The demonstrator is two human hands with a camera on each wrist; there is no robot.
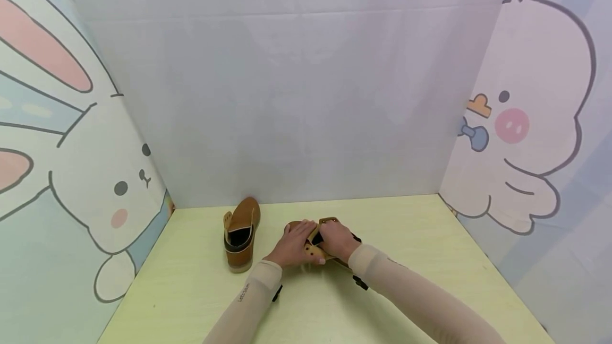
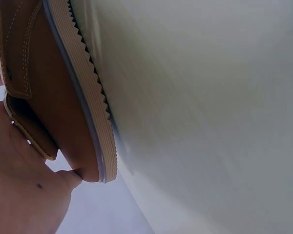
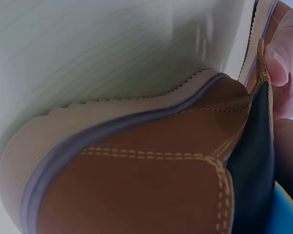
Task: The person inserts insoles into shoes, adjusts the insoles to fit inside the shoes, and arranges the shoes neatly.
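A brown leather shoe point(image 3: 136, 190) with a pale, jagged-edged sole lies under both hands, its toe toward the left in the head view. My left hand point(image 1: 297, 246) holds its front part, the fingers over the top and the thumb by a tan eyelet flap point(image 1: 314, 251). One digit touches the toe in the left wrist view. My right hand point(image 1: 337, 240) reaches into the dark opening; its fingertips are hidden there, so I cannot tell whether they grip anything. A bit of blue point(image 3: 285, 212) shows inside the shoe in the right wrist view.
A matching brown shoe point(image 1: 240, 251) stands at the left, toe toward the back wall, its flap folded outward. The pale yellow-green table point(image 1: 406, 227) meets a grey-white back wall point(image 1: 301, 110). Side panels carry a cartoon rabbit point(image 1: 100, 185) and a cartoon chick point(image 1: 540, 78).
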